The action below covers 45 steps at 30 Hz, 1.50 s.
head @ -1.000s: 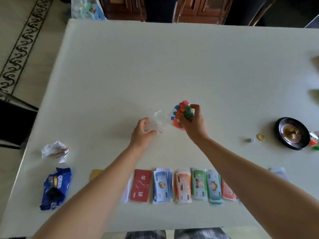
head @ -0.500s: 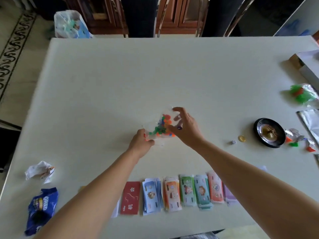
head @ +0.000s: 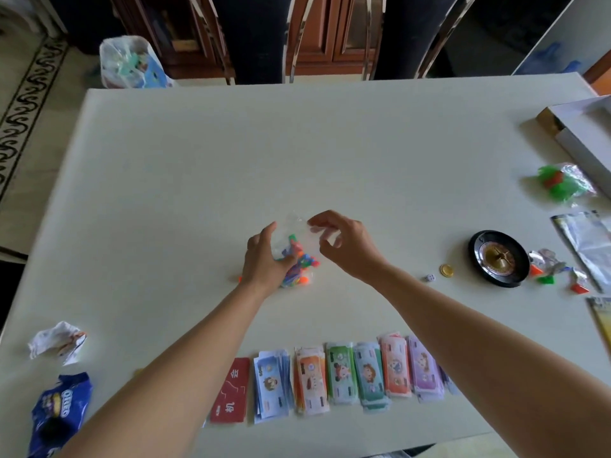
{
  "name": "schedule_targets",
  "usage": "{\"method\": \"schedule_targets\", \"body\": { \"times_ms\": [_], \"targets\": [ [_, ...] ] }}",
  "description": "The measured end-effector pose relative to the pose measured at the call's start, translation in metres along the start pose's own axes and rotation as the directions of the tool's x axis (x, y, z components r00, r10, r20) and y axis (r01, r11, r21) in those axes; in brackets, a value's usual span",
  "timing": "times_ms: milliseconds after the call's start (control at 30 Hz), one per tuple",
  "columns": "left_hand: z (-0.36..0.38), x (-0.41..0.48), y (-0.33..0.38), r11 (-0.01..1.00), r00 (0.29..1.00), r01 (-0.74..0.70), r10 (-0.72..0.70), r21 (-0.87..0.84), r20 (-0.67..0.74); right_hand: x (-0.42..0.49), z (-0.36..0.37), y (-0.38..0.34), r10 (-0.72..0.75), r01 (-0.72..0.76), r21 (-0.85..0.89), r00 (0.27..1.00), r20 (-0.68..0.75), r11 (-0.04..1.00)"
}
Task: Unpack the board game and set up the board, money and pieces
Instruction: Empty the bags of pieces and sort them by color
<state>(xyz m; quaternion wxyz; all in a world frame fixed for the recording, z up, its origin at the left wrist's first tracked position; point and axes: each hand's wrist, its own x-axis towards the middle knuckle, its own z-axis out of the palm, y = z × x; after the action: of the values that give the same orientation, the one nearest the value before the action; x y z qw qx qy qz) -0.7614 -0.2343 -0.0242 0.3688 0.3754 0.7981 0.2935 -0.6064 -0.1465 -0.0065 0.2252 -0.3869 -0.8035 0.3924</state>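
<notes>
Since half a second ago, both hands have lowered the clear bag of coloured pieces (head: pixel 297 262) onto the pale worktop (head: pixel 205 166). Left hand (head: pixel 264 259) clamps its grip on the bag's lower part; right hand (head: pixel 347 246) pinches the bag's top edge. Sorted money stacks (head: pixel 350 375) line the near edge, a roulette wheel (head: pixel 498 257) sits right, chairs (head: pixel 297 38) beyond.

Soft, even daylight on the pale table (head: pixel 198 166), faint shadows under both forearms, wide-angle bowing at edges, slight overall softness.
</notes>
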Motion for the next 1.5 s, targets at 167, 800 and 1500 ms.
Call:
{"method": "schedule_targets", "body": {
  "times_ms": [167,800,1500],
  "targets": [
    [0.003,0.006,0.016,0.996,0.995,-0.053,0.048,-0.065,-0.085,0.000,-0.010,-0.002,0.010,-0.011,0.105,1.000,0.001,0.994],
    [-0.008,0.008,-0.008,0.988,0.999,-0.009,0.002,-0.152,-0.043,0.000,-0.009,0.028,0.653,-0.502,0.617,0.757,-0.026,0.606],
    [0.001,-0.016,-0.079,0.949,0.976,0.075,-0.007,0.307,-0.216,-0.013,0.060,0.069,0.299,-0.260,-0.301,0.949,0.094,0.917]
  ]
}}
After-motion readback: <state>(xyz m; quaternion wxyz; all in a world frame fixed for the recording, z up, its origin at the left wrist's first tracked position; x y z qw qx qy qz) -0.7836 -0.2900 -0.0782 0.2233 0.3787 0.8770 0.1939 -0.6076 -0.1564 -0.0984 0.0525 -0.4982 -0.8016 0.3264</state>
